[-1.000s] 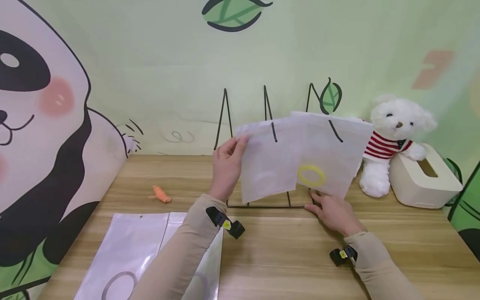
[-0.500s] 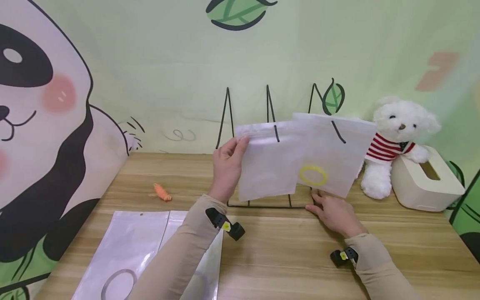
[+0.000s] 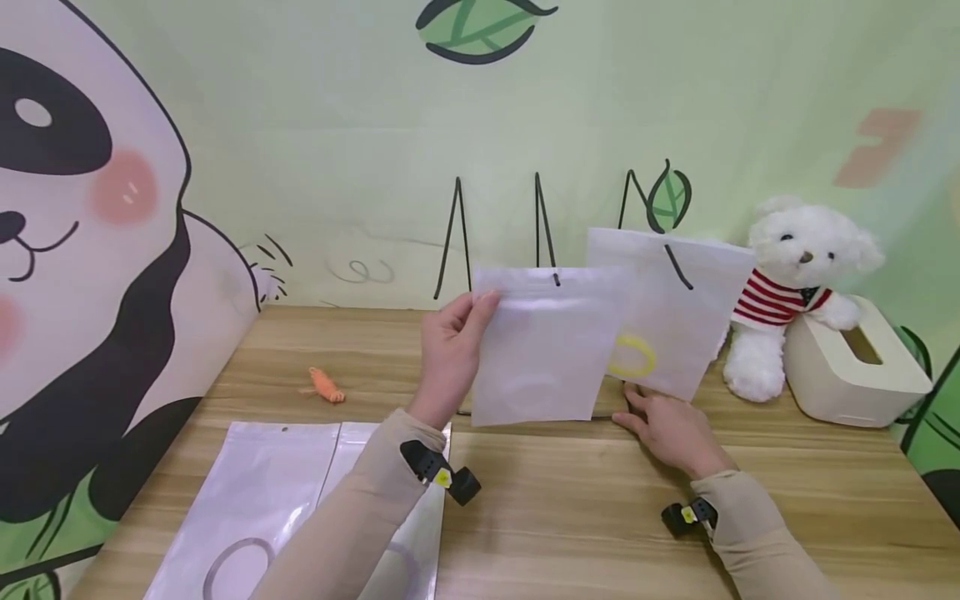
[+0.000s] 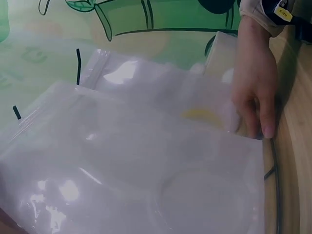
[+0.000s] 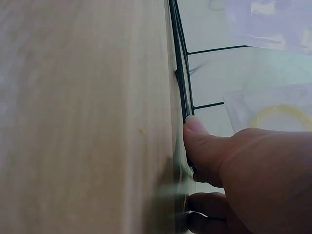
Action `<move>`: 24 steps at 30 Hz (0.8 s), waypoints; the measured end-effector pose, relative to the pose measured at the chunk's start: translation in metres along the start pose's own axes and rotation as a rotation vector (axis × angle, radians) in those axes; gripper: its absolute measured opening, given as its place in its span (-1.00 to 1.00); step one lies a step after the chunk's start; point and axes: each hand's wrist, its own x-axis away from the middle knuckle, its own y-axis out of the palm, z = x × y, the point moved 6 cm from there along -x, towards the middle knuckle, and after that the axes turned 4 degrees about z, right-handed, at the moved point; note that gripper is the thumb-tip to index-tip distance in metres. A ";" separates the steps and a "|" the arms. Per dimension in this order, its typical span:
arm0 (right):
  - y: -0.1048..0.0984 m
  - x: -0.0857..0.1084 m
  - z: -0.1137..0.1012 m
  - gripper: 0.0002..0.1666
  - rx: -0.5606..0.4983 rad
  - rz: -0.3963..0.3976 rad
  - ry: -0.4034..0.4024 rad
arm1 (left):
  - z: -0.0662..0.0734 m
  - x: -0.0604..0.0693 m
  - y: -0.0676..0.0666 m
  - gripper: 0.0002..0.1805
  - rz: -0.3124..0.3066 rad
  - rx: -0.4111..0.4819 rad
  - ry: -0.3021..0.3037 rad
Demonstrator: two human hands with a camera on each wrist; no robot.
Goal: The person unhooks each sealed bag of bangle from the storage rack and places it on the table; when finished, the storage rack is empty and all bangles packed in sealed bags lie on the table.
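Observation:
My left hand [image 3: 453, 354] pinches the upper left edge of a whitish plastic bag [image 3: 543, 350], which hangs upright in front of a black wire rack [image 3: 461, 225]. A second bag [image 3: 675, 308] with a yellow ring [image 3: 632, 356] hangs on the rack's right prong, partly behind the first. The middle prong's tip shows at the held bag's top edge. My right hand [image 3: 675, 429] grips the rack's bottom rod at its right end; in the right wrist view the thumb of that hand [image 5: 263, 165] lies on the black rod [image 5: 181, 83].
Two flat bags [image 3: 262, 475] lie at the table's front left, one with a grey ring. Behind them is a small orange object [image 3: 326, 386]. A white teddy bear [image 3: 753, 350] in a striped shirt and a cream tissue box [image 3: 847, 383] stand at the back right.
The bag in my left hand has come lower and now covers more of the rack's bottom rod and part of the yellow ring. My right hand stays on the rack.

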 end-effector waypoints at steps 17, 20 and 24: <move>-0.001 0.002 0.000 -0.47 0.039 0.029 -0.036 | 0.032 0.053 -0.016 -0.76 -0.041 0.052 0.013; -0.002 0.002 0.001 -0.69 0.026 0.047 -0.036 | 0.032 0.070 -0.019 -0.78 -0.052 0.075 -0.113; -0.005 0.004 0.003 -0.89 -0.010 0.067 -0.005 | 0.023 0.096 -0.016 -0.79 -0.087 0.184 -0.380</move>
